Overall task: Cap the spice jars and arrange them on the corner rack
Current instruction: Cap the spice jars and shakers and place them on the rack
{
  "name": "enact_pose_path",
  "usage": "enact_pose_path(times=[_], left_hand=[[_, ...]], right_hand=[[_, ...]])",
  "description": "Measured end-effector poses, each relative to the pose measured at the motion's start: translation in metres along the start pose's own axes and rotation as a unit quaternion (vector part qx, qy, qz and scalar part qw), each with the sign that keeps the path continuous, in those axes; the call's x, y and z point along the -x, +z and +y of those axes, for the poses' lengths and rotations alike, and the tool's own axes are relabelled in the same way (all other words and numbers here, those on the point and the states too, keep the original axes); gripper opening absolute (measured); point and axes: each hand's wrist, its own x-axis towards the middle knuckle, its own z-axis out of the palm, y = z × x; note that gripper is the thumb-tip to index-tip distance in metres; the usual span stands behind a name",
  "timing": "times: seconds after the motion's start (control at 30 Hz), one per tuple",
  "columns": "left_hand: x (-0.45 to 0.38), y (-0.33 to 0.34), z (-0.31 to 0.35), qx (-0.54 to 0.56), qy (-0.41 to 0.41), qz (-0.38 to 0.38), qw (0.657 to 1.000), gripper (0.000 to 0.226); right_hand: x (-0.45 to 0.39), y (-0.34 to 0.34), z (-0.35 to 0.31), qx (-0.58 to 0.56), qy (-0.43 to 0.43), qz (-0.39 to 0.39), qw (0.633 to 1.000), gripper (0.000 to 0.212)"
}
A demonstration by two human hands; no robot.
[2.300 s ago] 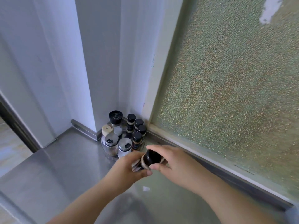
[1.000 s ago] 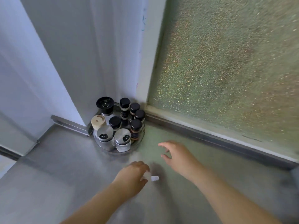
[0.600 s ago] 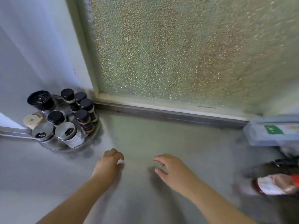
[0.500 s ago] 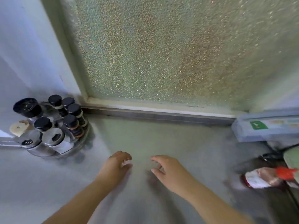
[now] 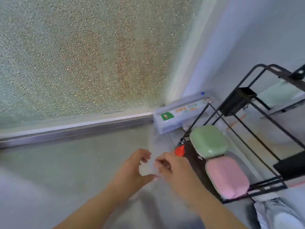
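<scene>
No spice jar or jar tray shows in this frame. My left hand (image 5: 133, 167) and my right hand (image 5: 175, 169) hover close together over the steel counter (image 5: 69, 162), fingers loosely curled toward each other and thumb tips almost meeting. The picture is blurred, and I see nothing clearly held in either hand. A black wire rack (image 5: 244, 129) stands just right of my right hand, in the corner.
In the rack lie a green lidded container (image 5: 208, 141) and a pink one (image 5: 227, 176). A red-capped bottle (image 5: 179, 150) sits at the rack's left end. A pale wrap box (image 5: 179, 116) lies along the frosted window (image 5: 90, 55). Cloth (image 5: 277, 212) is at bottom right.
The view has swung right: the round tray of jars has left the frame and the wire rack has come in. My hands have moved closer together.
</scene>
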Motion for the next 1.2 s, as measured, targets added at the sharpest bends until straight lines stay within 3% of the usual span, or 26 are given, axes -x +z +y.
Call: enact_pose_path(times=[0.1, 0.23, 0.57, 0.77, 0.87, 1.07, 1.2], left_hand=[[-0.024, 0.037, 0.000, 0.006, -0.040, -0.042, 0.998, 0.061], [-0.054, 0.075, 0.005, 0.045, -0.078, -0.046, 0.995, 0.075], [-0.080, 0.125, -0.008, 0.127, -0.104, -0.026, 0.986, 0.055], [-0.074, 0.108, -0.009, 0.149, -0.101, -0.023, 0.983, 0.044], [-0.065, 0.072, -0.002, 0.098, -0.049, 0.011, 0.994, 0.042], [-0.037, -0.021, 0.003, -0.104, 0.008, 0.072, 0.992, 0.060], [-0.011, -0.080, 0.014, -0.234, 0.082, 0.159, 0.956, 0.058]], right_hand=[[0.000, -0.048, 0.028, 0.021, -0.010, 0.076, 0.997, 0.010], [-0.016, -0.082, 0.063, 0.091, -0.006, 0.108, 0.990, 0.015], [-0.050, -0.079, 0.076, 0.117, -0.069, 0.057, 0.989, 0.022], [-0.055, -0.073, 0.069, 0.152, -0.107, -0.009, 0.983, 0.017], [-0.053, -0.076, 0.055, 0.141, -0.127, -0.017, 0.982, 0.016], [-0.057, -0.071, -0.008, 0.112, -0.158, -0.059, 0.979, 0.018], [-0.057, -0.051, -0.049, 0.104, -0.157, -0.058, 0.980, 0.045]])
